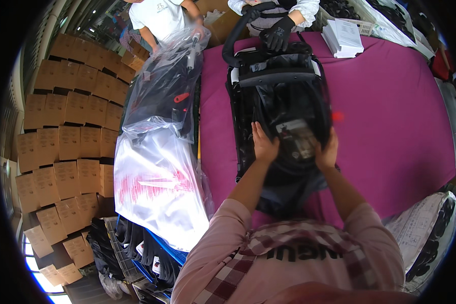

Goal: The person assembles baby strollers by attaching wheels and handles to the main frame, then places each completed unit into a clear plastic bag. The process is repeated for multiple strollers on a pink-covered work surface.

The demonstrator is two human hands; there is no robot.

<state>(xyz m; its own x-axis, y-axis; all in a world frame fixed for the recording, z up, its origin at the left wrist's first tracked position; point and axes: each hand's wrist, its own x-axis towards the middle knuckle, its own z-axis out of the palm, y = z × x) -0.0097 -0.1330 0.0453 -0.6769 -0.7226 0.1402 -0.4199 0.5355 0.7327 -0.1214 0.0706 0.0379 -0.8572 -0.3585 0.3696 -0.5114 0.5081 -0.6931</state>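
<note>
A black folded stroller [289, 96] lies on the purple cloth-covered table [385, 131], its black handlebar across the far part. On its near fabric sits a blurred printed card [296, 140]. My left hand [265, 145] rests along the left side of this fabric, fingers stretched out. On the right side, my right hand [327, 151] touches the fabric with fingers extended and slightly blurred. A small red thing [338, 116], smeared by motion, shows beside the stroller's right edge. Across the table, a co-worker's black-gloved hand [277, 36] touches the stroller's far end.
At left lies another black stroller in a clear plastic bag [162, 96], with white plastic [157, 177] nearer me. A second person [159, 20] stands behind it. A paper stack [342, 38] sits at the far right. Cardboard boxes [68, 137] fill the left; a white sack [420, 228] stands lower right.
</note>
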